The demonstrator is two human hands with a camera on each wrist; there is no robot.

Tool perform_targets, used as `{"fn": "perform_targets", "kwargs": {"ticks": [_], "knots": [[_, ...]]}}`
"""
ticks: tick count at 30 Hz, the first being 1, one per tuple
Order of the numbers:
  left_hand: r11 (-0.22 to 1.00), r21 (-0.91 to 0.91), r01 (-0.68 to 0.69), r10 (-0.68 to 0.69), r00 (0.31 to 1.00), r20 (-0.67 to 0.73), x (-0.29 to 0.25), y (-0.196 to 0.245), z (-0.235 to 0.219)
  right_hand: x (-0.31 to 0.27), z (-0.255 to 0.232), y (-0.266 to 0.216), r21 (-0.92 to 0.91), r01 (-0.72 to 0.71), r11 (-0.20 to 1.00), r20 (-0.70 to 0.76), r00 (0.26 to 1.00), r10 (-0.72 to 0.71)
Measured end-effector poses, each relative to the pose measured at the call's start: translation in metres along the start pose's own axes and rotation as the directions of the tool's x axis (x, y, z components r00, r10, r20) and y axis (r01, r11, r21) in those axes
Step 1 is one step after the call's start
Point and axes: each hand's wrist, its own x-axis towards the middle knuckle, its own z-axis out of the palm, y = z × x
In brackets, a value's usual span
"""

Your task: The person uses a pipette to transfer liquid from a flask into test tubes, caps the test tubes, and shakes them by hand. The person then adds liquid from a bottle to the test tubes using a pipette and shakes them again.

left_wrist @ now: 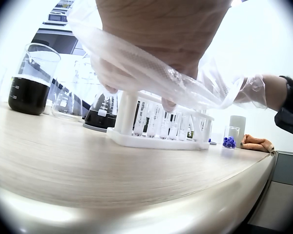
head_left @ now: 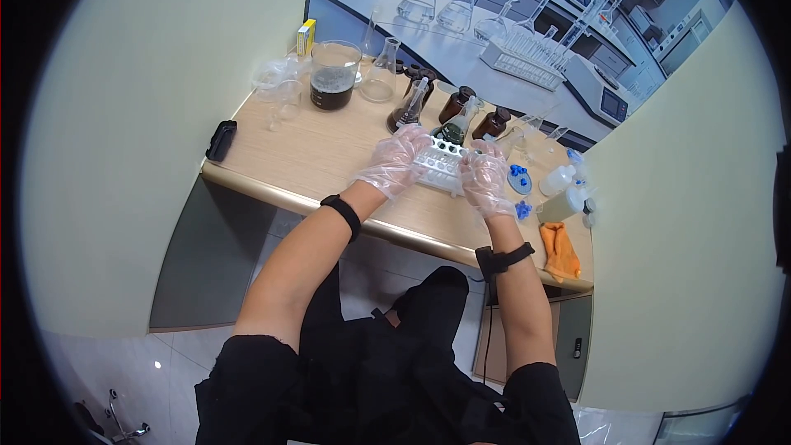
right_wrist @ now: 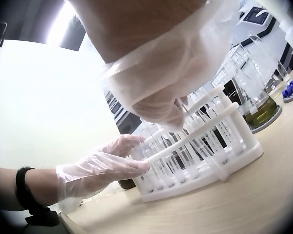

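A white test tube rack (head_left: 438, 171) stands near the middle of the table, holding several clear test tubes (right_wrist: 178, 168) with marks on the glass. My gloved left hand (head_left: 395, 161) grips the rack's left end, thumb on one side and fingers on the other. Over the other end is my gloved right hand (head_left: 486, 177), its fingertips pinching a slim glass tube at the rack's top; the palm partly hides it. Just behind the rack are a conical flask (head_left: 451, 130) of dark green liquid and another flask (head_left: 404, 119) of dark liquid.
At the back left stand a large beaker (head_left: 331, 97) of dark liquid and a clear flask (head_left: 380, 74). Brown bottles (head_left: 492, 124) line the rear. To the right are blue stoppers (head_left: 519, 175) on a dish, plastic bottles (head_left: 557, 180) and an orange cloth (head_left: 560, 249). A black case (head_left: 221, 141) lies far left.
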Motion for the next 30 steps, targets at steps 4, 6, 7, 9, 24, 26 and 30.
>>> {"fn": "perform_targets", "kwargs": {"ticks": [4, 6, 7, 9, 24, 26, 30], "knots": [[1.000, -0.011, -0.007, 0.007, 1.000, -0.016, 0.000, -0.003, 0.002, -0.001, 0.007, 0.005, 0.038, -0.018, 0.999, -0.055, 0.998, 0.020], [1.000, -0.012, -0.016, 0.015, 0.999, -0.028, -0.001, -0.005, 0.004, -0.003, 0.012, 0.010, 0.043, -0.021, 0.999, -0.113, 0.993, 0.026], [1.000, -0.012, -0.021, 0.021, 0.999, -0.033, -0.001, -0.005, 0.003, -0.002, 0.009, 0.010, 0.056, -0.003, 0.998, -0.135, 0.991, 0.010], [1.000, -0.014, -0.026, 0.025, 0.999, -0.038, -0.001, -0.005, 0.003, -0.002, 0.006, 0.008, 0.068, 0.016, 0.998, -0.157, 0.988, -0.005], [1.000, -0.031, 0.005, -0.006, 1.000, -0.016, -0.001, -0.005, 0.004, -0.022, 0.000, -0.002, 0.141, -0.049, 0.989, -0.208, 0.975, 0.078], [1.000, 0.019, -0.024, 0.025, 0.999, -0.036, -0.001, -0.007, 0.007, -0.023, -0.006, -0.001, 0.182, -0.007, 0.983, -0.203, 0.978, 0.045], [1.000, 0.001, 0.002, -0.002, 1.000, 0.009, 0.000, -0.003, 0.002, -0.025, -0.021, 0.004, 0.252, -0.011, 0.968, -0.176, 0.983, 0.056]]}}
